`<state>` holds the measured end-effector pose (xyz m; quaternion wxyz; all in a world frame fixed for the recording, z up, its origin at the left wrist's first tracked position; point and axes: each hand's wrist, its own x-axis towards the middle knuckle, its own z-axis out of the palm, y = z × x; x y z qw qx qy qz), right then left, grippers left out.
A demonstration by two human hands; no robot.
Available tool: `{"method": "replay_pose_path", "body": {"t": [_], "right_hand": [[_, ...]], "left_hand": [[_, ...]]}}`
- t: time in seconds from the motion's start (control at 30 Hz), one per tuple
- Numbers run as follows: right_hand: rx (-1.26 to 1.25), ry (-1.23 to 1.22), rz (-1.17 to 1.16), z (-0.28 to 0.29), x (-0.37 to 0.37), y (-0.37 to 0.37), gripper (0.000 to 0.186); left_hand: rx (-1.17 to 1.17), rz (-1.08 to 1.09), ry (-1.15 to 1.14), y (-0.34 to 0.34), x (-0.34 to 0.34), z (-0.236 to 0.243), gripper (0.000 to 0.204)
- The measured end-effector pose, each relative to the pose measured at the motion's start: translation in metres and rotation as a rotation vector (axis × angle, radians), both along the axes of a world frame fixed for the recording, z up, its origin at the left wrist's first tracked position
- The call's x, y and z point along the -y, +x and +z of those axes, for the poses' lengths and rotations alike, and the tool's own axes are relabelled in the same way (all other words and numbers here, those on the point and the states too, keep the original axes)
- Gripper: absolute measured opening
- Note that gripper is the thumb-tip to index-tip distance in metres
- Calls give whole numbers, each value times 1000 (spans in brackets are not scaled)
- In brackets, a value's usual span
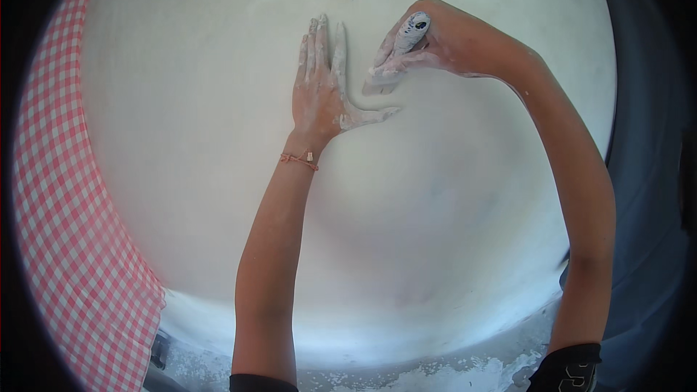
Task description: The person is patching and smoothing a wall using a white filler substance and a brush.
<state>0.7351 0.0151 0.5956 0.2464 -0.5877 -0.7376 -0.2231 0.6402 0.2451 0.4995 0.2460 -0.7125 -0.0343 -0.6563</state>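
Note:
My left hand (pixel 322 91) lies spread on the pale, smooth work surface (pixel 174 101), thumb out to the right and fingers pointing away from me, all dusted with white. Just right of it, my right hand (pixel 457 40) grips a tool with a white, blotched handle (pixel 412 33) and what looks like a flat blade (pixel 377 87) low at the surface. The handle's end sticks up out of my fist. White residue coats the fingers of this hand too, and they partly hide the tool.
A red-and-white checked cloth (pixel 62 160) runs along the left edge. Dark blue-grey fabric (pixel 646 232) hangs beyond the right edge. Below the surface's near edge shows a grey, white-splashed area (pixel 472 366), with a dark object at lower left.

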Motion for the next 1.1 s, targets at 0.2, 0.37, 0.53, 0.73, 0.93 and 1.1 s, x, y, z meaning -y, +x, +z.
{"method": "replay_pose_path", "body": {"t": [0.2,0.37,0.53,0.73,0.93,1.1], "right_hand": [[331,544,16,36,-28,13,24],[630,802,-19,28,-47,9,20],[673,574,-49,-26,-43,26,34],[114,-16,-61,-5,-52,22,24],[358,506,46,22,-65,25,20],[702,679,37,15,-77,38,17]], "left_hand": [[21,40,0,1,0,1,148],[28,43,4,5,0,1,147],[68,136,-11,2,-14,-14,144],[35,87,5,6,-32,-15,148],[-3,112,-41,2,-38,-12,151],[32,115,-13,-3,-43,-4,144]]}}
